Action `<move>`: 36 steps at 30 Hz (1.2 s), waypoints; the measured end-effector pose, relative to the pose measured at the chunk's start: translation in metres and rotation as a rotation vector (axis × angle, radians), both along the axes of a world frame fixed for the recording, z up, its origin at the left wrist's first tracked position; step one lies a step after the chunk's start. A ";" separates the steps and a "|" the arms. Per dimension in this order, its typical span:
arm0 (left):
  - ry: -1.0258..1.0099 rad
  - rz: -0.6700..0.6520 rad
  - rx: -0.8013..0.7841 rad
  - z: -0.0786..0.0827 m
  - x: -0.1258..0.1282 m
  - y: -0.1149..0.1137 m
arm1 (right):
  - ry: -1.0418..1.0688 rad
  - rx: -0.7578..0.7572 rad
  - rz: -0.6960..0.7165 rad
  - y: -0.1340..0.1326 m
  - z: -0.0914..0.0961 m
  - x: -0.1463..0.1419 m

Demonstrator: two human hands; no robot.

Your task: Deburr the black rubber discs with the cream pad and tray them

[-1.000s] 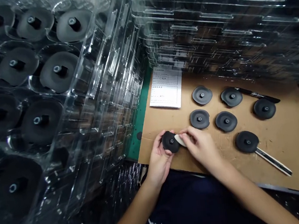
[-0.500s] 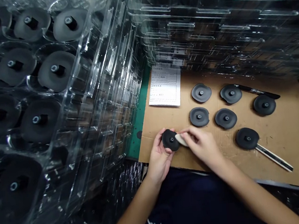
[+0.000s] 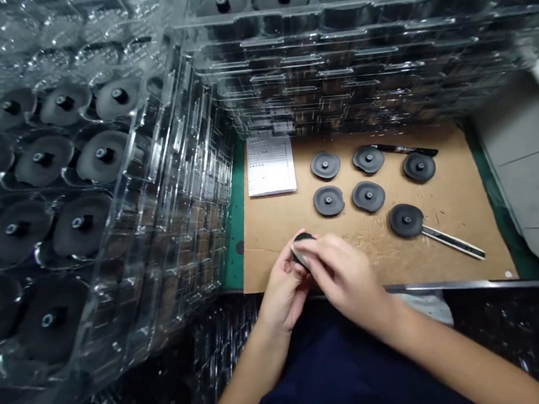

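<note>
Low over the front of the cardboard, my left hand (image 3: 278, 290) is closed around a small black disc (image 3: 305, 236), which is tilted and largely covered by fingers. My right hand (image 3: 348, 277) pinches a thin pale pad (image 3: 300, 258) against the disc's face; only a sliver of the pad shows. Beyond my hands, several similar black discs with short central stems lie on the cardboard, among them a notched disc (image 3: 329, 200). To the right, another disc (image 3: 405, 220) rests against or over the end of a slim white-and-black stick (image 3: 454, 242).
A printed paper slip (image 3: 271, 176) lies at the cardboard's (image 3: 264, 247) back left. A black pen (image 3: 407, 149) touches the back-row discs. Tall stacks of clear plastic trays (image 3: 162, 174) full of discs wall in the left, and more trays (image 3: 332, 62) the back. A grey panel (image 3: 527, 158) stands right.
My right hand has moved left, bringing the pale pad over the disc, which is now tilted and mostly hidden. The head view has shifted, revealing the back trays' top and the grey panel.
</note>
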State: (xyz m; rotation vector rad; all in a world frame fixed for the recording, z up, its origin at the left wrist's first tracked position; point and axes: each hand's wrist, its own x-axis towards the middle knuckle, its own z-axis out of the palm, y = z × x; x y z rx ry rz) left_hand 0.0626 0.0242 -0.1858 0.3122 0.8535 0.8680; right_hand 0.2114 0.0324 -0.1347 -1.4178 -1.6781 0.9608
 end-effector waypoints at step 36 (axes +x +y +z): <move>0.039 -0.207 0.042 0.070 0.042 -0.013 | -0.254 0.207 -0.098 -0.055 0.055 0.063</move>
